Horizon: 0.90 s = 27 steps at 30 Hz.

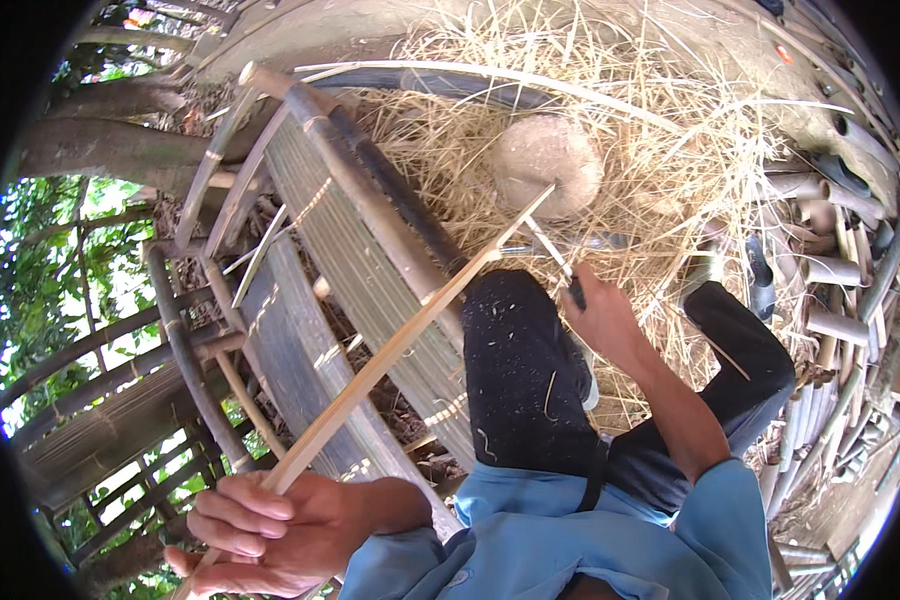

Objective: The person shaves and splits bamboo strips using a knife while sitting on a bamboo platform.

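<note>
A long pale bamboo strip runs slantwise from the lower left up across my left knee. Its far tip lies over a round wooden block. My left hand is closed round the strip's near end, palm turned up, with the thumb under it. In my right hand is a knife with a dark handle, gripped beyond my left knee. The narrow blade points up and left, close to the strip near its far end. Whether the blade touches the strip I cannot tell.
A bamboo slat bench stands to my left, with wood rails behind. Loose pale shavings cover the ground around the block. At the right lie several cut bamboo tubes. A long thin strip arches across the far side.
</note>
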Tool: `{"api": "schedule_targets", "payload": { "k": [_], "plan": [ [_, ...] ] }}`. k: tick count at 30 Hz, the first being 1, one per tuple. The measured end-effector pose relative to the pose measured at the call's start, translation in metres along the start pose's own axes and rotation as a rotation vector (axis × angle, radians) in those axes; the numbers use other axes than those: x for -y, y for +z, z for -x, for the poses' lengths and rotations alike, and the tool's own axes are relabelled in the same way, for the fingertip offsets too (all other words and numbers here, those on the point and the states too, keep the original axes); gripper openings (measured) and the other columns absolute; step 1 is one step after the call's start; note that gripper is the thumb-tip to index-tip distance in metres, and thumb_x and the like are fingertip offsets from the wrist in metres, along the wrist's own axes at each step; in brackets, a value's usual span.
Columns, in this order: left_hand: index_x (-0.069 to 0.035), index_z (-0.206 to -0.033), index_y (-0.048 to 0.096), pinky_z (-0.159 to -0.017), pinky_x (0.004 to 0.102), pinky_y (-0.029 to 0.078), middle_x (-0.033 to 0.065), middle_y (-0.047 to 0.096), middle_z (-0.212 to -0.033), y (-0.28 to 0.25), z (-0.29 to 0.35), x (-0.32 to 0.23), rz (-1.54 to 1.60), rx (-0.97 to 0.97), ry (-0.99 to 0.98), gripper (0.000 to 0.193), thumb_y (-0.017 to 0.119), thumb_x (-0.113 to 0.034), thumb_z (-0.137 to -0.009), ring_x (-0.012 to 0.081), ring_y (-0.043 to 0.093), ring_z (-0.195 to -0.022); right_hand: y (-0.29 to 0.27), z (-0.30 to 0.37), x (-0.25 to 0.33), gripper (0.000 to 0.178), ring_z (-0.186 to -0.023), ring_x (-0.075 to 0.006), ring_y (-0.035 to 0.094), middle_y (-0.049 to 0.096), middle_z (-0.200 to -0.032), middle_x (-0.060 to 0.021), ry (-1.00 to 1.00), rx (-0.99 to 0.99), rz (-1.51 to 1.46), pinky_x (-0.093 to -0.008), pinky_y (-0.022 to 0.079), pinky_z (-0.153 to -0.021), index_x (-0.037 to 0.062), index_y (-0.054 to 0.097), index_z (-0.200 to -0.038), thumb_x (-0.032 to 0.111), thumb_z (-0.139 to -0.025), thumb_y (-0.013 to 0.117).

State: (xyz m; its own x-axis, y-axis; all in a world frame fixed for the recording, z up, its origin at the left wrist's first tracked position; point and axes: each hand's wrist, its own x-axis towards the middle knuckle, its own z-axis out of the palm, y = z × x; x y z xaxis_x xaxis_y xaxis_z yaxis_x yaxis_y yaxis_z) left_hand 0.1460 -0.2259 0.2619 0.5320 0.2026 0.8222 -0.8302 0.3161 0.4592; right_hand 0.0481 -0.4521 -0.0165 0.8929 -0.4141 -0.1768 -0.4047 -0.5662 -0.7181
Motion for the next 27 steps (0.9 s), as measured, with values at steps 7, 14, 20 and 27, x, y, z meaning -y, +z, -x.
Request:
{"api": "schedule_targets", "payload": {
  "k": [7,14,20,27],
  "plan": [
    [-0.005,-0.104,0.045,-0.043,0.0228,0.023,-0.0011,0.033,-0.066,0.017,0.014,-0.011,0.062,-0.069,0.001,0.02,0.044,-0.025,-0.109,0.0091,0.024,-0.052,-0.064,0.091,0.174,0.04,-0.063,-0.0232,0.065,0.058,-0.078,-0.0101,-0.612,0.007,-0.168,-0.0389,0.054,-0.051,0.0012,0.06,-0.107,0.017,-0.076,0.08],
    [-0.007,-0.099,0.044,-0.045,0.0234,0.023,-0.0029,0.029,-0.067,0.017,0.017,-0.02,0.021,-0.017,0.023,0.019,0.046,-0.024,-0.109,0.0085,0.023,-0.054,-0.036,0.05,0.12,0.026,-0.062,-0.034,0.066,0.063,-0.076,-0.017,-0.241,-0.074,-0.081,-0.0437,0.054,-0.053,0.004,0.052,-0.099,0.02,-0.092,0.07],
    [-0.008,-0.094,0.041,-0.045,0.024,0.021,-0.0026,0.026,-0.068,0.016,0.02,-0.015,-0.063,-0.04,0.041,0.021,0.046,-0.022,-0.108,0.0093,0.022,-0.055,-0.068,0.088,0.159,0.024,-0.057,-0.0268,0.062,0.056,-0.072,-0.0117,-0.579,0.076,-0.204,-0.0381,0.05,-0.045,0.0045,0.056,-0.095,0.019,-0.088,0.074],
    [-0.008,-0.094,0.043,-0.045,0.0238,0.023,-0.0032,0.025,-0.067,0.022,0.026,-0.022,0.062,-0.027,0.002,0.023,0.045,-0.026,-0.109,0.0085,0.023,-0.056,-0.021,0.037,0.063,0.025,-0.063,-0.0367,0.064,0.063,-0.08,-0.0173,-0.128,-0.037,-0.06,-0.0469,0.054,-0.058,0.0045,0.053,-0.103,0.023,-0.094,0.067]
  ]
}}
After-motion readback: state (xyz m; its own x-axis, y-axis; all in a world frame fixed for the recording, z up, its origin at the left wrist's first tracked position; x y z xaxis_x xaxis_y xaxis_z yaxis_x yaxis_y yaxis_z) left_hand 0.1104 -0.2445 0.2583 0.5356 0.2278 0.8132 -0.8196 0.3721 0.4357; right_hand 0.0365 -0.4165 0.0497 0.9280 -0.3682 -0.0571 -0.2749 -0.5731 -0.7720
